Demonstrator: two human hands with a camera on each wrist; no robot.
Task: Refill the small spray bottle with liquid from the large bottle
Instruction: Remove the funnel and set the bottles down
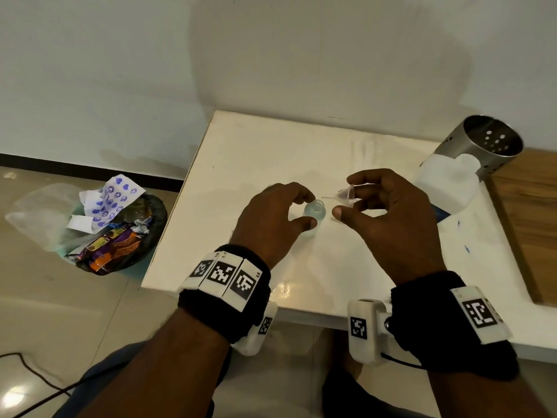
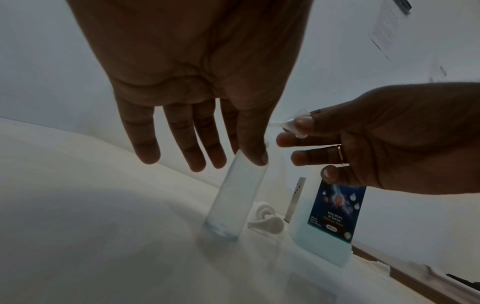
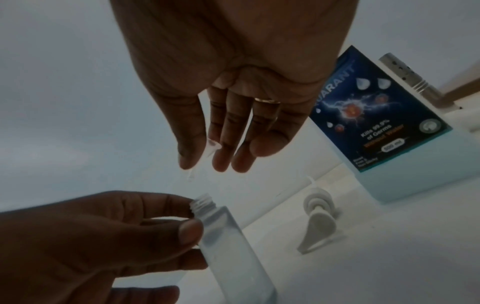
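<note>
The small clear spray bottle (image 1: 315, 210) stands uncapped on the white table (image 1: 271, 146), with a little bluish liquid at its bottom. My left hand (image 1: 306, 210) holds it near the neck between thumb and index finger. Just right of it and slightly higher, my right hand (image 1: 349, 203) pinches a tiny clear funnel (image 1: 346, 194) with its spout pointing left toward the bottle mouth. The large translucent bottle (image 1: 449, 182) with a blue label (image 3: 384, 115) stands behind my right hand. The white spray head (image 3: 319, 218) lies on the table between the two bottles; the head view hides it.
A perforated metal cylinder (image 1: 488, 146) stands behind the large bottle at the back right. A wooden surface (image 1: 530, 224) borders the table on the right. On the floor to the left sits a full trash bin (image 1: 114, 230); a cable (image 1: 36, 384) runs nearby.
</note>
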